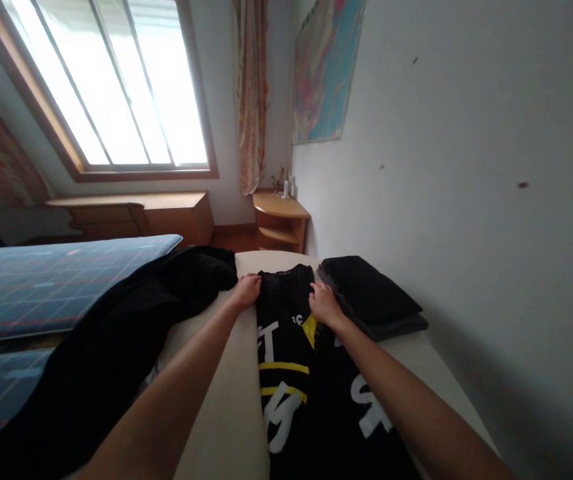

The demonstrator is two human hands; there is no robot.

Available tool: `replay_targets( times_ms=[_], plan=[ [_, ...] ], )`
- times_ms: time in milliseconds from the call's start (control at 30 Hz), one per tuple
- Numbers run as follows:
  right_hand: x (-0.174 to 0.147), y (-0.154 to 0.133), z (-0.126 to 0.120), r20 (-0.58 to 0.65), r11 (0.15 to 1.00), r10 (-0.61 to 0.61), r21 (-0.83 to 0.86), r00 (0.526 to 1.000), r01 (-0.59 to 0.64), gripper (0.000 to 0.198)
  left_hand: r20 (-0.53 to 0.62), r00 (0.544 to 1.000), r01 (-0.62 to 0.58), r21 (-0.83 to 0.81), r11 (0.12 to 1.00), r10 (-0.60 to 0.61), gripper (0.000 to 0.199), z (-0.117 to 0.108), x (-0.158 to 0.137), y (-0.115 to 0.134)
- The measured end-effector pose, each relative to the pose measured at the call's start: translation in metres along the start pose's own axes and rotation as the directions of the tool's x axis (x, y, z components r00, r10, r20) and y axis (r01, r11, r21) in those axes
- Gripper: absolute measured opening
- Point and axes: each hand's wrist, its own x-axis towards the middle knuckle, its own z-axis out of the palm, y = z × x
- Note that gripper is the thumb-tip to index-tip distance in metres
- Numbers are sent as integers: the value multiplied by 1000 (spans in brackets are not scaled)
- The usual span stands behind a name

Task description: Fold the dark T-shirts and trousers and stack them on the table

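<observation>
A black shirt (pixel 286 347) with white lettering and yellow stripes lies lengthwise on a pale bed surface (pixel 216 400), its collar at the far end. Its right side is folded inward over the front. At the upper left edge near the collar, the fingers of my left hand (pixel 247 291) are closed on the fabric. My right hand (pixel 325 305) grips the opposite edge, slightly nearer to me, with its fingers bent over the cloth. My right forearm hides part of the sleeve and lettering.
Folded dark clothes (pixel 374 293) are stacked right of the shirt, by the wall. A loose black garment (pixel 166 293) stretches along the left, against a blue plaid folded mattress (pixel 66 280). Beyond the bed stand a wooden corner shelf (pixel 281 205) and a low cabinet (pixel 176 210) under the window.
</observation>
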Motion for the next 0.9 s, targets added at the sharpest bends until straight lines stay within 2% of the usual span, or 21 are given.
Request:
replay_targets(
  times_ms=[100,333,467,600,767,900],
  plan=[
    [4,5,6,-30,1000,-10,26,1000,11,48,11,1000,15,29,999,-16,30,2,2,4],
    [19,5,13,-93,997,-45,63,995,51,51,33,996,74,122,990,-78,48,-2,11,14],
    [25,-2,20,-115,998,-9,61,993,16,53,26,996,78,185,980,-84,58,-3,18,15],
    [27,-10,22,-123,998,42,45,992,-36,52,11,999,37,237,971,-41,63,-6,20,22],
    [17,-20,7,-126,999,21,31,992,-18,46,-27,1000,-1,265,964,8,68,-15,7,39],
    [-6,-24,-6,-101,998,-53,-21,993,52,43,-58,998,39,244,969,-25,63,-20,-21,47]
  ],
)
